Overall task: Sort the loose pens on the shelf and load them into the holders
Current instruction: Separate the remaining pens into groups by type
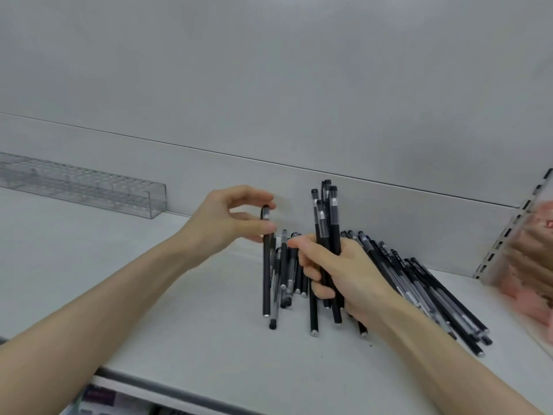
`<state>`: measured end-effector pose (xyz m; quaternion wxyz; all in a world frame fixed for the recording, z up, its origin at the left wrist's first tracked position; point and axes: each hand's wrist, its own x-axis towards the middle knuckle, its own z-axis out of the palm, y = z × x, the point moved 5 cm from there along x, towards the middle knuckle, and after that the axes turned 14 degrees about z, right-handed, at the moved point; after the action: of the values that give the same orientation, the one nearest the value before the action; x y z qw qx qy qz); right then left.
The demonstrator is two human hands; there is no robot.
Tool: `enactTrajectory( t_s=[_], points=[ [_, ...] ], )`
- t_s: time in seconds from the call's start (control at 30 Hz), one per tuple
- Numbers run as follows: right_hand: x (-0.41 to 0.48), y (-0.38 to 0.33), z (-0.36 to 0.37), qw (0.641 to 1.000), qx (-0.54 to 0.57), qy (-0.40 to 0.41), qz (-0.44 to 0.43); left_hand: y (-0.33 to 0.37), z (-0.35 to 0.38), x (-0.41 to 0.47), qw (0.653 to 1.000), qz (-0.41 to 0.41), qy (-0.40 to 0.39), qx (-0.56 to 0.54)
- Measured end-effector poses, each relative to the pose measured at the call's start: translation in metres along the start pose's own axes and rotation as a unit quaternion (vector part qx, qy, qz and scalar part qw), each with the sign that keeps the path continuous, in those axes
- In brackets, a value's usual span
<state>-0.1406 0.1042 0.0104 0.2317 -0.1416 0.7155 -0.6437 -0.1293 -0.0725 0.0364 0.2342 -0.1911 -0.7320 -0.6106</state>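
Note:
My left hand (227, 223) pinches one black pen (266, 280) near its cap, and the pen hangs upright over the shelf. My right hand (338, 274) grips a bundle of several black pens (327, 223), caps up. Loose black pens (287, 271) lie on the white shelf between my hands. A larger heap of pens (425, 289) lies to the right, partly hidden by my right wrist. A clear pen holder (89, 187) with a grid of holes stands at the back left against the wall; it looks empty.
The white shelf (149, 280) runs left to right, with its front edge (179, 381) near me. A slotted shelf upright (508, 232) and blurred pinkish packaged goods (535, 265) stand at the right. Items on a lower shelf (101, 399) show below.

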Motion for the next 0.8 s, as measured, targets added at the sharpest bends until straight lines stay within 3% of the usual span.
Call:
enactTrajectory(
  t_s=[0.17,0.23,0.33,0.43,0.5,0.63,0.8],
  points=[
    [-0.003,-0.003,0.003,0.999,-0.015,-0.036,-0.001,0.027,0.029,0.014,0.998,0.047,-0.002,-0.034],
    [-0.004,-0.008,-0.004,1.0,-0.014,-0.013,-0.001,0.021,0.034,0.016,0.999,0.044,-0.007,-0.019],
    [-0.004,-0.015,-0.02,0.998,-0.035,0.048,0.018,-0.008,0.037,0.008,0.986,-0.016,-0.067,0.154],
    [-0.002,-0.018,-0.026,0.997,-0.025,0.053,0.041,-0.034,0.039,-0.003,0.931,-0.063,-0.14,0.332],
    [0.001,-0.015,-0.025,0.997,0.029,0.042,0.057,-0.037,0.042,-0.006,0.906,-0.053,-0.141,0.395],
    [0.004,-0.007,-0.02,0.993,0.102,0.02,0.057,-0.038,0.041,-0.005,0.905,-0.104,-0.128,0.392],
    [0.004,0.001,-0.024,0.997,0.052,0.04,0.039,-0.036,0.036,-0.005,0.914,-0.135,-0.121,0.363]
  ],
)
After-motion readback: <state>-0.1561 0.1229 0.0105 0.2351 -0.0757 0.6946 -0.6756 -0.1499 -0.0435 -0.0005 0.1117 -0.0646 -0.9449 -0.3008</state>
